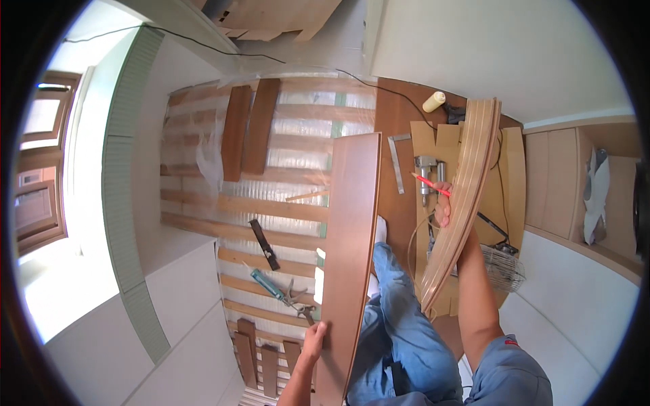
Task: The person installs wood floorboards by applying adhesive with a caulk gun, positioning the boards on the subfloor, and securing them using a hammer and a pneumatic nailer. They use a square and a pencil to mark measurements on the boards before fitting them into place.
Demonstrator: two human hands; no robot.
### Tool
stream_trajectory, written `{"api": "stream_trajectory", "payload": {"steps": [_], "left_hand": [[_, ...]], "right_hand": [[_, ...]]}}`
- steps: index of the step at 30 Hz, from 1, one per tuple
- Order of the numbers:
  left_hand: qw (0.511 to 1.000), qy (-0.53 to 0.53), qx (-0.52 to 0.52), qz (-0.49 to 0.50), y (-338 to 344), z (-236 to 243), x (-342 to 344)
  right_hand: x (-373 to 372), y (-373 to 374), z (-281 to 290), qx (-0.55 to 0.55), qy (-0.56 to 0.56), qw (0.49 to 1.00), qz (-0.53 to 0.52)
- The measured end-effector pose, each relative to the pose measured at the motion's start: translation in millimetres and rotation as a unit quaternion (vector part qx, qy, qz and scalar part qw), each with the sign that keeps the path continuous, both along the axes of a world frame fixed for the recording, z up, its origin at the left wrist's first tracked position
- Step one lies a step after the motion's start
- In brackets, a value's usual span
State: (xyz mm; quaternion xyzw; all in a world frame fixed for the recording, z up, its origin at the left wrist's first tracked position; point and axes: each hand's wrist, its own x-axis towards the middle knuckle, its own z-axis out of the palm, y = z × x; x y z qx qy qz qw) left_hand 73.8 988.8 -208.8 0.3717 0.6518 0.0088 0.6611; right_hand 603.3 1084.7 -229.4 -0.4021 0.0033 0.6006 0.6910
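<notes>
My left hand is closed on the left edge of a long brown floorboard, which stretches away from me. Close to its fingers are a dark tool head and a teal caulking gun lying on the wooden battens. My right hand has a red pencil in its fingers, the tip pointing left. Beside that hand runs a long tilted stack of boards, seen by its light edges. It hides my right wrist, and I cannot tell whether the hand also grips it.
Two brown boards lie across the battens at far left. A metal square, a grey power tool and a wire basket are around the cardboard at right. A pale bottle and a black cable lie near the far wall.
</notes>
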Motion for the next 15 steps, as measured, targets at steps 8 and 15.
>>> {"api": "stream_trajectory", "payload": {"steps": [8,15], "left_hand": [[0.972,0.145,0.166,0.078,-88,129,-19],[0.948,0.137,0.243,0.15,-173,271,-71]], "right_hand": [[10,-33,219,-0.092,-0.208,0.971,0.068],[-21,-63,313,-0.046,-0.246,0.95,0.188]]}}
